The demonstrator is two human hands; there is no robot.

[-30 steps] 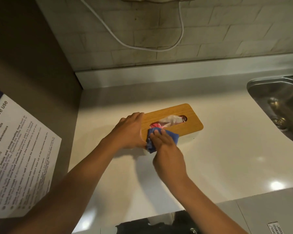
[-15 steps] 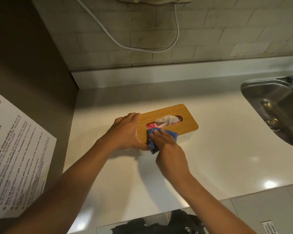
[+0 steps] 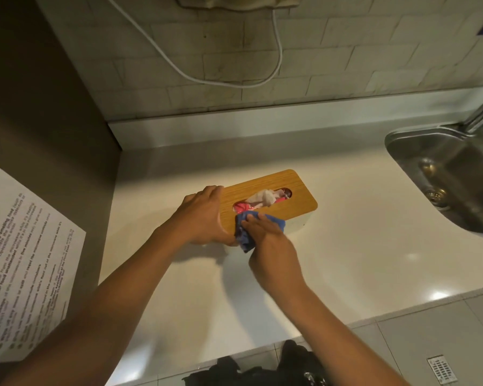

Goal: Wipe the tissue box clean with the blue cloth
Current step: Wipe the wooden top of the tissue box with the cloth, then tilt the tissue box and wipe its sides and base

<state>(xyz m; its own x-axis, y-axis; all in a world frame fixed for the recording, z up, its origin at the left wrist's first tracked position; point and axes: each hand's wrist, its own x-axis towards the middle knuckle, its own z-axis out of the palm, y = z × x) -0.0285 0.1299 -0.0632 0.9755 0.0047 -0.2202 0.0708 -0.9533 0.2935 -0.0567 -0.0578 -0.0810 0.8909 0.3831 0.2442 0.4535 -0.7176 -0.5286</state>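
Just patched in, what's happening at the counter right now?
A person is wiping a tissue box on the white counter. The left hand grips the box's left end to steady it, while the right hand presses a bunched blue cloth against the near edge of the wooden lid, just below the slot where a tissue sticks out. A steel sink sits to the right.

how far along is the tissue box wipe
Under way. The left hand steadies the tissue box on the counter, while the right hand presses the blue cloth on the wooden lid's near left edge. The far right end and sides look untouched.
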